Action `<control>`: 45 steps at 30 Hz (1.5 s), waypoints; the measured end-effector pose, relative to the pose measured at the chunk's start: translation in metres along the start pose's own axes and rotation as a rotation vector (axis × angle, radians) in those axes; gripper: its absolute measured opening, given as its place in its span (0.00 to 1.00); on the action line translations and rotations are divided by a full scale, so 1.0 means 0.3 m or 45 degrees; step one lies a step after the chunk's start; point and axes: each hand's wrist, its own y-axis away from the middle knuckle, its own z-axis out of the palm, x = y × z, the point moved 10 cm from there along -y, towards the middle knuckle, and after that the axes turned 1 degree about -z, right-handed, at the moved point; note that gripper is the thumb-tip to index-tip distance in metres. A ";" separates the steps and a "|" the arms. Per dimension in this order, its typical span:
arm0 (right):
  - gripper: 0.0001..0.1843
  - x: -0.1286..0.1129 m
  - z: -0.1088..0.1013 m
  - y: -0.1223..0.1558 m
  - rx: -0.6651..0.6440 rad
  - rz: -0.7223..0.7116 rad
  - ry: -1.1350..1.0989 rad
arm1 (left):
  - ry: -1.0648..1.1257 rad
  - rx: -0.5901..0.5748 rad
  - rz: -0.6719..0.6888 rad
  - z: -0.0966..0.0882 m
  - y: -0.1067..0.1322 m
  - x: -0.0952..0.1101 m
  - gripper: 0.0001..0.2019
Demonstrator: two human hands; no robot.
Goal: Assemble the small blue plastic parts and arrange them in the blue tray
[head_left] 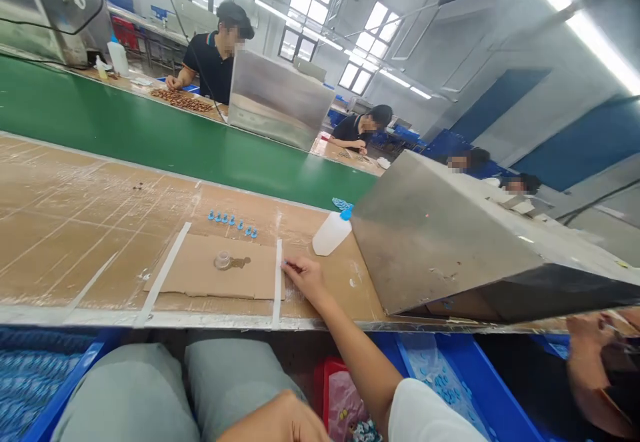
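My right hand [306,277] is over the bench beside the right tape strip [278,282] of a flat cardboard piece [195,275]. Its thumb and fingers are pinched together, and whatever small thing may be at the tips is too tiny to name. On the cardboard stands a small clear round cup [222,261] with a dark wet stain [241,263] next to it. Behind the cardboard, several small blue pieces [231,221] stand in a row. Low in the view, my left hand [283,422] shows only its back above my lap; its fingers are hidden.
A white bottle with a blue cap [331,234] stands right of the cardboard, against a large metal housing [450,242]. A green conveyor belt [150,145] runs behind the bench. Blue bins [475,382] sit below the edge. Co-workers [213,59] work across the belt.
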 end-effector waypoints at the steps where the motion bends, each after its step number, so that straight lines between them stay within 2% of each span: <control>1: 0.11 0.009 0.000 0.000 0.000 0.029 -0.034 | 0.029 0.067 0.014 -0.027 0.004 0.000 0.13; 4: 0.16 0.048 0.005 -0.002 0.013 0.142 -0.167 | 0.255 0.422 0.171 -0.164 0.054 0.040 0.10; 9: 0.23 0.077 0.013 -0.003 0.100 0.324 -0.388 | 0.588 0.903 0.545 -0.390 0.216 0.123 0.11; 13: 0.21 0.017 0.046 -0.030 0.118 0.380 -0.499 | 0.816 1.306 0.736 -0.542 0.344 0.105 0.13; 16: 0.20 -0.063 0.099 -0.073 0.100 0.348 -0.582 | 0.902 1.472 0.837 -0.608 0.398 0.089 0.13; 21: 0.19 -0.207 0.219 -0.140 -0.023 0.168 -0.495 | 0.937 1.579 0.900 -0.650 0.434 0.078 0.13; 25: 0.16 -0.281 0.268 -0.169 -0.027 -0.014 -0.360 | 0.944 1.611 0.919 -0.657 0.454 0.078 0.12; 35: 0.10 -0.325 0.276 -0.204 0.059 -0.362 -0.136 | 0.982 1.624 0.950 -0.674 0.469 0.069 0.11; 40: 0.09 -0.363 0.303 -0.181 -0.012 -0.544 0.036 | 0.990 1.642 0.933 -0.676 0.468 0.056 0.12; 45: 0.06 -0.389 0.338 -0.159 -0.115 -0.704 0.045 | 1.026 1.678 0.933 -0.683 0.473 0.048 0.11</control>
